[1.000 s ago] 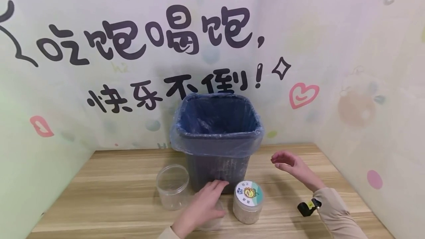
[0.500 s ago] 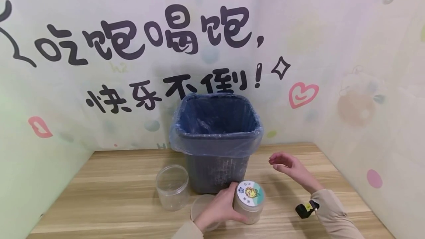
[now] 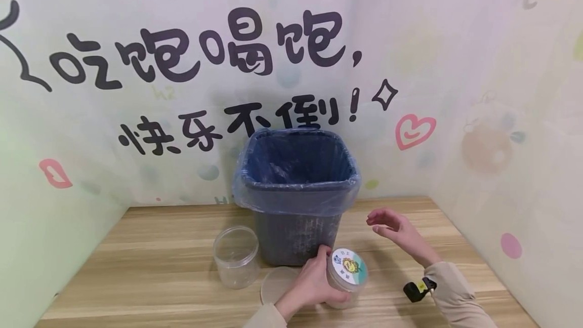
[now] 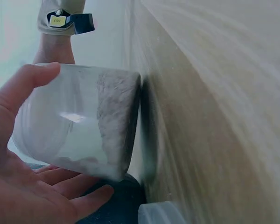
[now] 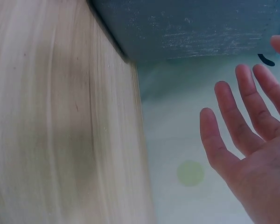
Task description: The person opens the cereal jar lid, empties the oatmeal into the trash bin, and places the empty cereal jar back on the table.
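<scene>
My left hand (image 3: 314,281) grips a clear plastic jar (image 3: 348,270) from its left side, thumb on the near side and fingers behind. The jar's round lid has a white and green label with a yellow flower. In the left wrist view the jar (image 4: 79,116) holds a grey, lumpy layer at its bottom, and its base is tilted a little off the table. My right hand (image 3: 401,232) hovers to the right of the jar with fingers loosely bent, holding nothing. An uncovered clear jar (image 3: 236,262) stands to the left. Between the jars lies a clear round disc (image 3: 275,283), partly hidden by my left wrist.
A dark bin (image 3: 296,232) with a blue plastic liner (image 3: 298,201) stands behind the jars, close to the back wall (image 3: 182,176). Everything rests on a wood-grain table (image 3: 150,267), with walls on both sides. A black wrist camera (image 3: 415,291) sits on my right sleeve.
My left hand has moved right from over the clear disc and taken hold of the labelled jar, which now tilts and has shifted slightly right. The right hand has barely moved.
</scene>
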A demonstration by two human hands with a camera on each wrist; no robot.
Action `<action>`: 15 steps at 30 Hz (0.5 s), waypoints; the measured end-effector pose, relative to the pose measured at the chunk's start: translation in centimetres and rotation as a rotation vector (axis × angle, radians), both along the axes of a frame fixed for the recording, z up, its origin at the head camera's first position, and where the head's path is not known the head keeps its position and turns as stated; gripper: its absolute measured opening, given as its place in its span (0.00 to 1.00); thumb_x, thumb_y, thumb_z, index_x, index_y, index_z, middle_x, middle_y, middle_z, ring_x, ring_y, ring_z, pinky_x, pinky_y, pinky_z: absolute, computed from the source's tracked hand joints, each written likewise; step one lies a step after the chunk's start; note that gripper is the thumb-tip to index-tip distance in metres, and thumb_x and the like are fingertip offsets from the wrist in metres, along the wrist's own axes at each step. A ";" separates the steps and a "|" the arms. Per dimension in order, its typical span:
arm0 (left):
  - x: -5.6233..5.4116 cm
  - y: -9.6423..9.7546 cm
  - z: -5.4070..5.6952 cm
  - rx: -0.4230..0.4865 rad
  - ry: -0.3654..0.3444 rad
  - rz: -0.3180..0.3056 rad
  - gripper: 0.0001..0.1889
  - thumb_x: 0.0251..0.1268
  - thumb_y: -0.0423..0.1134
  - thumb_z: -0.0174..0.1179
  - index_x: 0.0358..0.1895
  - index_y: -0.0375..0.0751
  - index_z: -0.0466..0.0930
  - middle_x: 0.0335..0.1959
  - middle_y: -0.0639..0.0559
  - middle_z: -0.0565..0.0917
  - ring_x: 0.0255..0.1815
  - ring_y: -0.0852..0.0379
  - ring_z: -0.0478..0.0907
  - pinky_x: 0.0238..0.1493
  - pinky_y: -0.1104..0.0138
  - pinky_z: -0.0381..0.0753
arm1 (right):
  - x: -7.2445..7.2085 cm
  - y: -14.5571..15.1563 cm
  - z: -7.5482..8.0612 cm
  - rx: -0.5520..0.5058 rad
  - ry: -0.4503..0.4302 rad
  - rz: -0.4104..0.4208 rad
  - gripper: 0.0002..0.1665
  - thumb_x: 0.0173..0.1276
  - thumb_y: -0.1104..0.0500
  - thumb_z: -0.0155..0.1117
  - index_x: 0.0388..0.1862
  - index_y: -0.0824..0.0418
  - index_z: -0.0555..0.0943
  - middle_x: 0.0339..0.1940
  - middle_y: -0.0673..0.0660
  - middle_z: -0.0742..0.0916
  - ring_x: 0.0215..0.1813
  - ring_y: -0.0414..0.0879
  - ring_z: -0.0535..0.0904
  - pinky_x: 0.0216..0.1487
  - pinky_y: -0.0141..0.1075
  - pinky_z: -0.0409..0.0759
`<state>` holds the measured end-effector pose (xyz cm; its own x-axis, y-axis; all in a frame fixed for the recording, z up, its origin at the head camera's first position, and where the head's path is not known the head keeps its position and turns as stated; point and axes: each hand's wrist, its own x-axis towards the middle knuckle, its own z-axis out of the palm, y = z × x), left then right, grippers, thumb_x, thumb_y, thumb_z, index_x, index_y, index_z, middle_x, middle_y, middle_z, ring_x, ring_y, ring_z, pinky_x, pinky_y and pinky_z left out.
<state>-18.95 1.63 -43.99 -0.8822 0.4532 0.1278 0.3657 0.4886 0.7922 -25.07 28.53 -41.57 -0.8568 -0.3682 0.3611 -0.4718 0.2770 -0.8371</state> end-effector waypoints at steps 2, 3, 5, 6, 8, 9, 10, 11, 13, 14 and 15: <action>0.0 -0.1 0.1 0.002 0.024 -0.009 0.43 0.33 0.47 0.81 0.56 0.40 0.65 0.43 0.53 0.77 0.43 0.54 0.76 0.46 0.64 0.76 | 0.0 -0.2 0.1 0.008 0.003 0.009 0.17 0.68 0.68 0.59 0.53 0.74 0.73 0.47 0.59 0.83 0.50 0.42 0.80 0.48 0.34 0.80; 0.1 -0.2 0.3 -0.004 0.041 -0.016 0.43 0.33 0.47 0.80 0.55 0.40 0.65 0.43 0.53 0.77 0.44 0.54 0.76 0.46 0.64 0.76 | 0.1 -0.3 0.1 0.013 0.006 0.018 0.16 0.68 0.68 0.59 0.53 0.74 0.73 0.47 0.59 0.83 0.50 0.42 0.80 0.48 0.34 0.80; 0.1 -0.4 0.7 -0.016 0.071 -0.034 0.43 0.34 0.48 0.80 0.56 0.40 0.66 0.43 0.53 0.77 0.44 0.55 0.76 0.46 0.65 0.76 | 0.2 -0.5 0.3 0.026 0.002 0.034 0.16 0.67 0.68 0.60 0.53 0.73 0.74 0.47 0.59 0.83 0.50 0.41 0.80 0.48 0.34 0.80; 0.0 -0.5 0.9 -0.022 0.083 -0.044 0.43 0.34 0.48 0.80 0.56 0.40 0.66 0.44 0.53 0.77 0.44 0.56 0.76 0.46 0.65 0.76 | 0.2 -0.7 0.4 0.034 0.001 0.041 0.16 0.67 0.68 0.60 0.52 0.73 0.74 0.47 0.60 0.82 0.50 0.42 0.80 0.49 0.34 0.80; -0.1 -0.8 1.6 -0.037 0.114 -0.057 0.43 0.34 0.49 0.80 0.57 0.41 0.66 0.45 0.52 0.78 0.44 0.57 0.76 0.46 0.66 0.76 | 0.4 -1.2 0.6 0.061 0.016 0.057 0.15 0.68 0.68 0.59 0.52 0.73 0.74 0.46 0.61 0.82 0.50 0.43 0.80 0.49 0.34 0.80; -0.1 -0.9 1.9 -0.043 0.128 -0.066 0.43 0.34 0.48 0.80 0.57 0.41 0.66 0.45 0.52 0.78 0.44 0.58 0.76 0.45 0.66 0.76 | 0.5 -1.5 0.8 0.077 0.026 0.059 0.14 0.68 0.68 0.59 0.52 0.73 0.74 0.46 0.61 0.82 0.50 0.43 0.80 0.48 0.34 0.80; -0.2 -1.1 2.3 -0.047 0.138 -0.071 0.43 0.33 0.48 0.80 0.57 0.41 0.66 0.45 0.53 0.78 0.44 0.59 0.76 0.45 0.67 0.76 | 0.7 -1.8 1.0 0.093 0.034 0.058 0.14 0.69 0.68 0.58 0.51 0.73 0.74 0.45 0.60 0.82 0.49 0.44 0.80 0.48 0.34 0.80; -0.3 -1.2 2.6 -0.054 0.144 -0.077 0.43 0.34 0.48 0.80 0.57 0.41 0.66 0.45 0.53 0.78 0.43 0.60 0.76 0.45 0.68 0.76 | 0.9 -2.1 1.2 0.110 0.049 0.061 0.13 0.69 0.68 0.58 0.51 0.73 0.75 0.45 0.60 0.82 0.49 0.44 0.80 0.47 0.34 0.80; -0.5 -1.4 3.2 -0.073 0.163 -0.084 0.43 0.34 0.48 0.80 0.57 0.42 0.66 0.44 0.53 0.78 0.44 0.61 0.76 0.45 0.68 0.77 | 1.3 -2.7 1.6 0.143 0.078 0.067 0.12 0.70 0.67 0.57 0.50 0.71 0.75 0.44 0.59 0.83 0.49 0.45 0.80 0.46 0.35 0.80; -0.6 -1.5 3.5 -0.085 0.176 -0.087 0.43 0.34 0.48 0.80 0.57 0.42 0.66 0.44 0.53 0.78 0.43 0.62 0.76 0.44 0.68 0.77 | 1.5 -3.0 1.8 0.155 0.089 0.071 0.11 0.70 0.67 0.57 0.49 0.71 0.76 0.44 0.58 0.83 0.49 0.46 0.80 0.46 0.36 0.81; -0.6 -1.6 3.8 -0.102 0.189 -0.090 0.43 0.34 0.49 0.79 0.57 0.43 0.66 0.44 0.54 0.78 0.43 0.62 0.76 0.43 0.68 0.77 | 1.8 -3.2 2.0 0.168 0.099 0.075 0.11 0.70 0.67 0.57 0.49 0.69 0.76 0.44 0.58 0.83 0.49 0.47 0.80 0.46 0.36 0.81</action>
